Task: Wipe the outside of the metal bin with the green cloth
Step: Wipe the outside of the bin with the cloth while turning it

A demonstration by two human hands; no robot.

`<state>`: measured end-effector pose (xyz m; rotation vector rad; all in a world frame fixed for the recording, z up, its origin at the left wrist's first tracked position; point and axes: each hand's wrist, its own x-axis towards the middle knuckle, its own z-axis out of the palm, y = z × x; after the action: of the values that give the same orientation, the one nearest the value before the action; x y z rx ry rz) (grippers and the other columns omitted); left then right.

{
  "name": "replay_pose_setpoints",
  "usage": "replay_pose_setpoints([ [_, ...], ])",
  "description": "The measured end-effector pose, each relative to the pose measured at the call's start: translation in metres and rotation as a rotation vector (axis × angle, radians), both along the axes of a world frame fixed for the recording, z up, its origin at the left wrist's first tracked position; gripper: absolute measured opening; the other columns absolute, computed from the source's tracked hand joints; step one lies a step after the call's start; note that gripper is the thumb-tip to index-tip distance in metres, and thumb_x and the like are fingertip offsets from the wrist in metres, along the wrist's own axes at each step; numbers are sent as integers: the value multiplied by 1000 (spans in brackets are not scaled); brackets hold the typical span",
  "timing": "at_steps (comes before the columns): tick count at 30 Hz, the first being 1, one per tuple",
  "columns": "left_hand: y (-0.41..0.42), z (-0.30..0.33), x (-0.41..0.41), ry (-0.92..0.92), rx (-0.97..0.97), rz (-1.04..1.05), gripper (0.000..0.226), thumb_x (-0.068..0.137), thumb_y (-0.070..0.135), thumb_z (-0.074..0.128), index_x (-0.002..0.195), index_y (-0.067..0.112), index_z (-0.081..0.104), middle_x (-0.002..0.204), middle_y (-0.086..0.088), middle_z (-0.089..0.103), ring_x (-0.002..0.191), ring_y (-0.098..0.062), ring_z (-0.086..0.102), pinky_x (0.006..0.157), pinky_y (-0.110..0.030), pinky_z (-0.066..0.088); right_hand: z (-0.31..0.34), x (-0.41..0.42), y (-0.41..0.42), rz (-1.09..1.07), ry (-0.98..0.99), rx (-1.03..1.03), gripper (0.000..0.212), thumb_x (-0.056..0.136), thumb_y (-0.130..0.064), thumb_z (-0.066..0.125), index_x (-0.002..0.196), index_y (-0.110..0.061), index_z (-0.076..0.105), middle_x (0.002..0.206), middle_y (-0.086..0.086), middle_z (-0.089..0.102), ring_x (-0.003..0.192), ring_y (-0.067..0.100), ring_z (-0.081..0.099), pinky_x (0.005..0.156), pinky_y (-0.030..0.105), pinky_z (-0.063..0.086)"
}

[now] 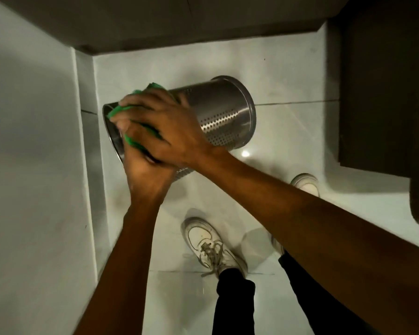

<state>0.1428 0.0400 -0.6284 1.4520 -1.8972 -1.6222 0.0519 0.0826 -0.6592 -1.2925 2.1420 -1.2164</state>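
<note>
The metal bin point(224, 112), a perforated steel cylinder, is held on its side above the floor, with its open mouth to the left and its base to the right. My left hand point(144, 176) comes from below and grips the bin at the rim. My right hand point(162, 128) lies across the bin's outer wall near the mouth, fingers closed over the green cloth point(118, 110). Only green edges of the cloth show around the fingers. My hands overlap and hide the near part of the rim.
A white wall point(32, 153) stands close on the left. Dark cabinet fronts run along the top point(179, 20) and the right point(377, 93). My feet in white shoes point(209, 243) stand on the pale tiled floor point(288, 131) below the bin.
</note>
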Motion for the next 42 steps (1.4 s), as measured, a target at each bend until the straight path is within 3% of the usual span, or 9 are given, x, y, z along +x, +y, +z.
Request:
replay_pose_setpoints([
  [6,19,-13,15,-116,-114,-125,97,79,0,76,152,31,21,123,36,46,113,3,56,80,-9,53,-66,-59,58,-348,-23,298,46,103,-49,37,138,-37,63,150,-3,59,145,24,45,123,52,28],
  [10,23,-12,13,-160,-136,-156,99,79,4,78,151,35,18,131,12,56,120,-20,59,95,-43,57,-80,-87,87,-591,-275,506,45,105,-49,39,137,-30,63,149,0,57,142,24,45,120,54,35],
  [15,26,-11,14,-21,-105,-139,82,79,1,76,132,47,33,120,18,58,113,-11,64,93,-37,57,-17,-20,24,-91,9,207,43,100,-52,46,135,-35,65,148,0,59,144,28,46,117,52,37],
  [20,25,-18,29,-15,-207,-271,50,73,2,71,120,3,53,91,5,65,80,-4,68,64,-26,57,-15,2,22,21,123,33,50,96,-55,46,133,-30,68,146,0,62,142,26,50,115,45,30],
  [26,27,-17,42,-76,-111,-253,95,77,-3,78,152,19,23,120,14,59,110,-13,68,87,-25,58,-90,-68,100,-551,-93,429,40,103,-49,48,135,-32,65,148,-4,59,142,24,45,116,54,37],
  [31,29,-16,35,-62,-123,-290,87,77,-4,77,124,54,32,122,2,63,113,-18,67,89,-34,59,-57,-54,78,-423,-56,450,42,104,-49,43,135,-30,63,146,3,60,141,30,46,117,52,35],
  [34,28,-21,41,-26,-125,-312,58,76,-9,73,122,18,51,104,0,67,90,-4,69,76,-21,59,-20,-1,36,-142,126,175,49,97,-55,45,132,-29,67,144,3,64,140,30,50,115,51,33],
  [37,26,-29,51,-57,-172,-305,31,74,-6,64,101,-18,54,89,-32,60,79,-30,61,65,-40,57,-11,35,18,3,234,-6,50,93,-56,50,128,-27,71,144,2,64,142,29,50,115,51,32],
  [42,21,-36,90,-161,-6,-144,44,72,0,81,92,35,63,81,29,73,85,-1,71,66,-10,54,-65,5,67,-225,169,239,42,98,-48,53,133,-29,68,145,0,64,144,30,49,120,59,32],
])
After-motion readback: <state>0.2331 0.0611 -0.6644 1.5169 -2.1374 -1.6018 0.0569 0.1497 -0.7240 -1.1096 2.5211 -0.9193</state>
